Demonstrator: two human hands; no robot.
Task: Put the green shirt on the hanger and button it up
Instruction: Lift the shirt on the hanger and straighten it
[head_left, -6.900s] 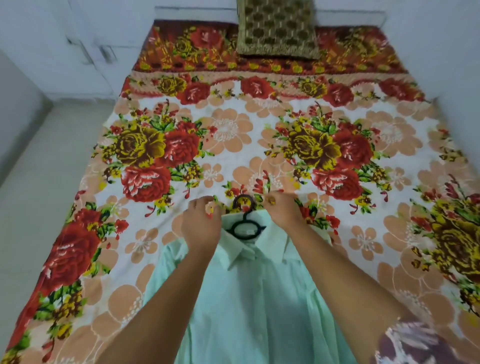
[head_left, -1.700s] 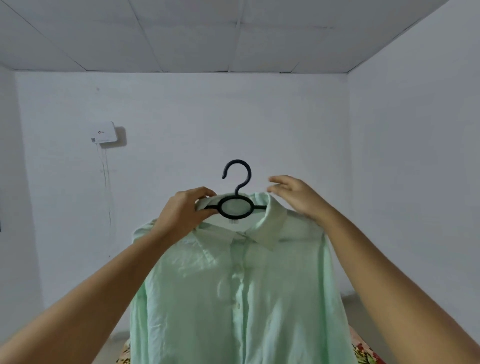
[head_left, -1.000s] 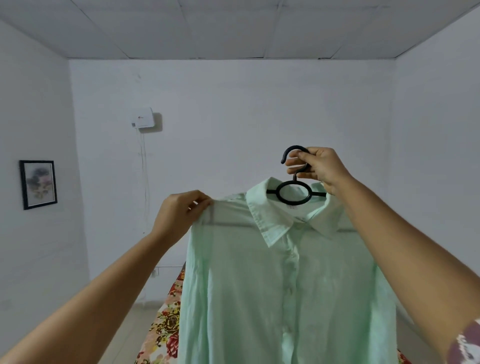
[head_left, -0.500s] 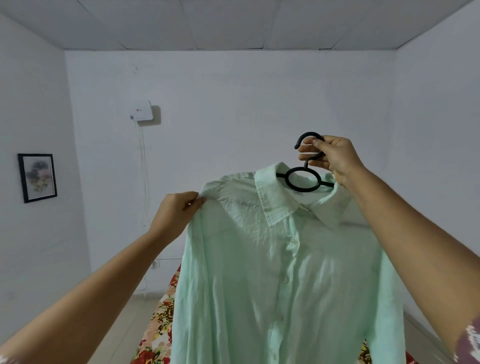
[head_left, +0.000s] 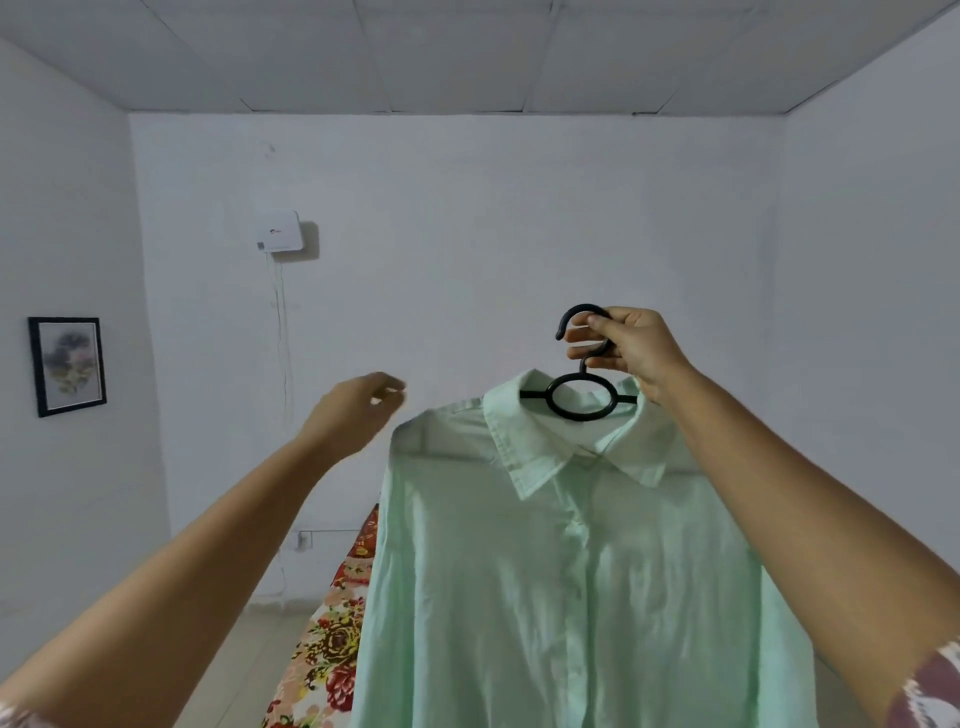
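The pale green shirt (head_left: 561, 571) hangs in the air in front of me on a black hanger (head_left: 579, 399), its front closed down the button line and its collar folded down. My right hand (head_left: 628, 345) grips the hanger's hook from the right and holds the whole thing up. My left hand (head_left: 358, 410) floats to the left of the shirt's shoulder, apart from the cloth, fingers loosely curled and holding nothing. The shirt's lower part runs out of view at the bottom.
A bed with a floral sheet (head_left: 332, 639) shows below the shirt's left edge. On the white back wall hangs a small white box (head_left: 280, 231) with a cable; a framed picture (head_left: 67, 366) is on the left wall.
My left hand has let go of the shirt's left shoulder and moved up and away from it. The shirt now hangs level from the hanger, held by my right hand alone.
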